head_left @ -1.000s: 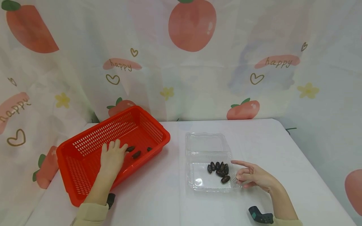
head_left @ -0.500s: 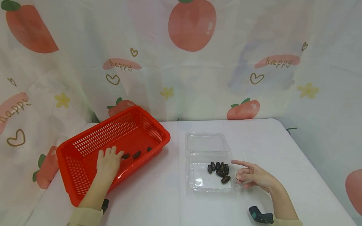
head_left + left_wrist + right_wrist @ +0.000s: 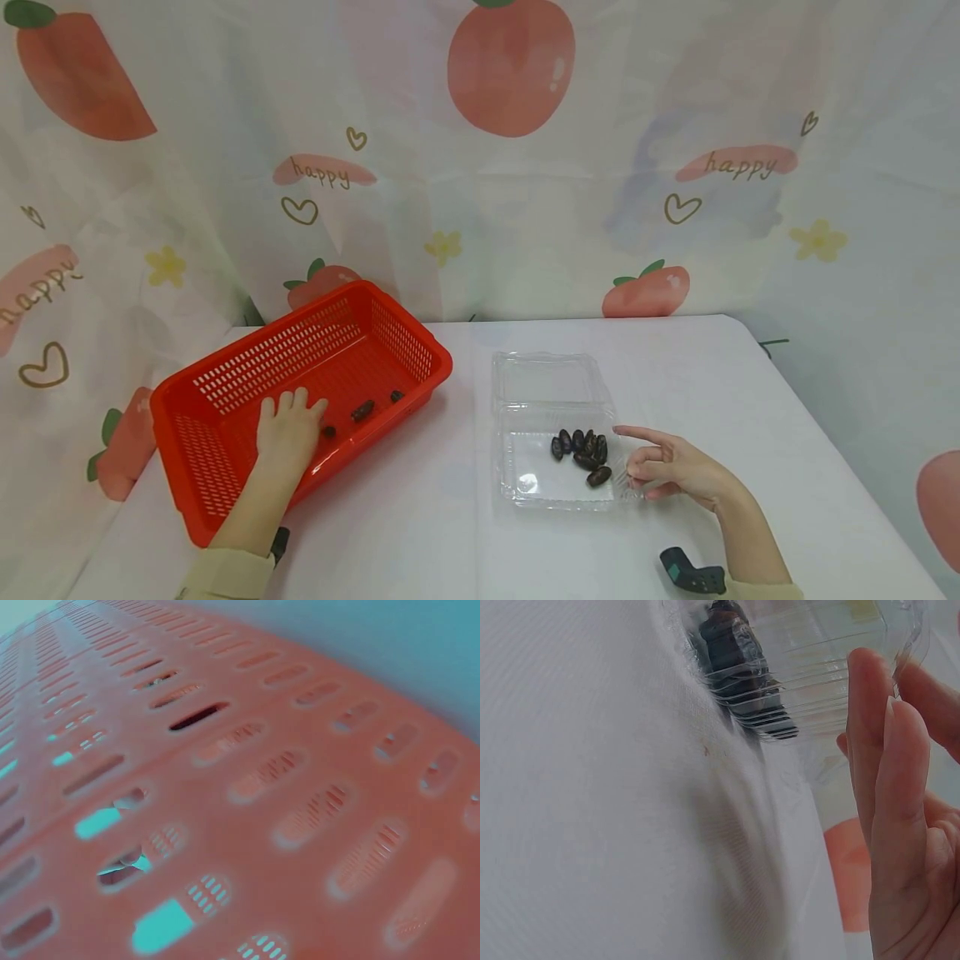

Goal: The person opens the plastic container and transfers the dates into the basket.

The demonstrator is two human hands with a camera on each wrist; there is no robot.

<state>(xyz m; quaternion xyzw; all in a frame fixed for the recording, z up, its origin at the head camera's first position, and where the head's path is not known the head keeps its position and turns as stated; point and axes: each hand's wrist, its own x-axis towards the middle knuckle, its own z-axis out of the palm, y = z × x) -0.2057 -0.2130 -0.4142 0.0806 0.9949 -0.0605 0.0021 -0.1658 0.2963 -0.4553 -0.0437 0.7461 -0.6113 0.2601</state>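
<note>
Nearest me, a black device (image 3: 692,572) juts out beside my right cuff (image 3: 761,591), over the white worktop (image 3: 450,517). A little farther, my right hand (image 3: 678,473) pinches the right rim of the clear box (image 3: 528,487), index finger held out straight, just as half a second ago. Inside that box the nearest of the dark ovals (image 3: 598,476) lies nearly crosswise, its right end tipped slightly away from me; the others crowd behind it. Over to the left, my left hand (image 3: 288,437) reaches into the red basket (image 3: 405,333), fingers spread; I cannot tell whether they grasp anything. Just by them is the dark piece (image 3: 328,432), now closer to me than before (it showed lengthwise then, sloping up to the right). Now only a small round bit shows, so its long axis is unclear. Beyond it a second piece (image 3: 363,410) slants away to the right, a third piece (image 3: 397,396) farther along, both unmoved. The fruit-print curtain (image 3: 525,225) hangs behind.
</note>
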